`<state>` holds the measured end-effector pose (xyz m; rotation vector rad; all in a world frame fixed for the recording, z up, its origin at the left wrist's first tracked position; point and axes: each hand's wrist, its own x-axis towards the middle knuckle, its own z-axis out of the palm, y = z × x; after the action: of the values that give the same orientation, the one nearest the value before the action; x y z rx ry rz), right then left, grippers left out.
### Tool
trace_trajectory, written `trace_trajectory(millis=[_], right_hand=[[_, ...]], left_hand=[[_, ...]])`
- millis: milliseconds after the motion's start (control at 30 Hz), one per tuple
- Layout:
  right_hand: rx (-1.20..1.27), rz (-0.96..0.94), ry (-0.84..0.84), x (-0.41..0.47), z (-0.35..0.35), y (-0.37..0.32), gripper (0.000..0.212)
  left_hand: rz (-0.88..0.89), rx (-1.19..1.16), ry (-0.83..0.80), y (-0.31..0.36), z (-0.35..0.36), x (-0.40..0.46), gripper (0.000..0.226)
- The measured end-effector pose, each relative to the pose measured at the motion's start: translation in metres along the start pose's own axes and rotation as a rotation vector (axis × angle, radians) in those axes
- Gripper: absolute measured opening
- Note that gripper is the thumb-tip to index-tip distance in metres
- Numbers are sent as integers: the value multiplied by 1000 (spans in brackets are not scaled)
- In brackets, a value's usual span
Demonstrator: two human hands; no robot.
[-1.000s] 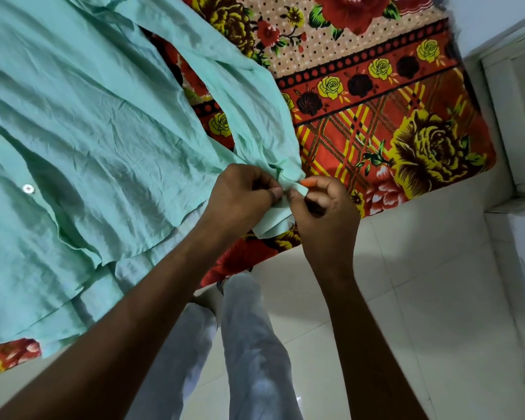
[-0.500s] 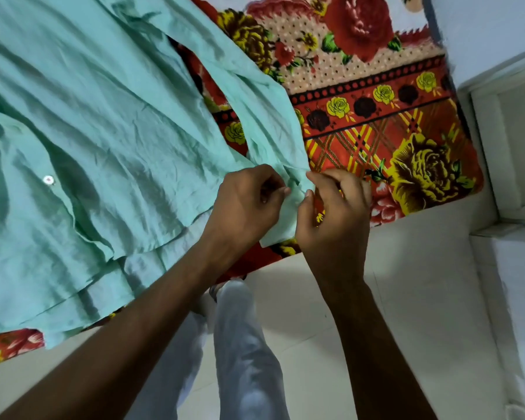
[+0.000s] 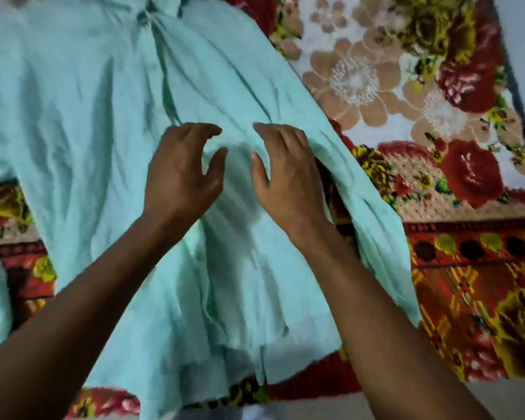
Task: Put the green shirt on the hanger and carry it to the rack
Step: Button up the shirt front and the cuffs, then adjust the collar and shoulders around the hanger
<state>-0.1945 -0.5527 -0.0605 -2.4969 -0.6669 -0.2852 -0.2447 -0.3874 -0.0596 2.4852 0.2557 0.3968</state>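
Green shirt [image 3: 97,122] is laid flat on floral blanket [image 3: 455,268], presumably for smoothing before hanging. Left hand [image 3: 184,174] and right hand [image 3: 288,177] are held over it, fingers loosely spread, nothing pinched; contact uncertain.

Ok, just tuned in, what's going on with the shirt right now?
A person is leaning over a green shirt spread on a floral blanket. The left hand and right hand are side by side over the middle of the shirt, fingers loosely spread and lightly curled, gripping nothing; whether they touch the cloth is hard to tell. No hanger or rack is in view, so the shirt is not yet on a hanger.
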Motion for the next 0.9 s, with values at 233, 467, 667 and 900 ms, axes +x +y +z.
trace_trajectory(millis=[233, 467, 667, 900], right_hand=[[71, -185, -39, 124, 77, -26, 36], [74, -278, -128, 238, 142, -45, 31], [57, -300, -113, 323, 187, -49, 33], [118, 23, -398, 419, 216, -42, 33]], left_hand=[[-56, 118, 182, -78, -9, 100, 35], [-52, 267, 154, -173, -9, 215, 40], [-96, 328, 40, -211, 2, 236, 61], [-189, 334, -8, -208, -3, 248, 70]])
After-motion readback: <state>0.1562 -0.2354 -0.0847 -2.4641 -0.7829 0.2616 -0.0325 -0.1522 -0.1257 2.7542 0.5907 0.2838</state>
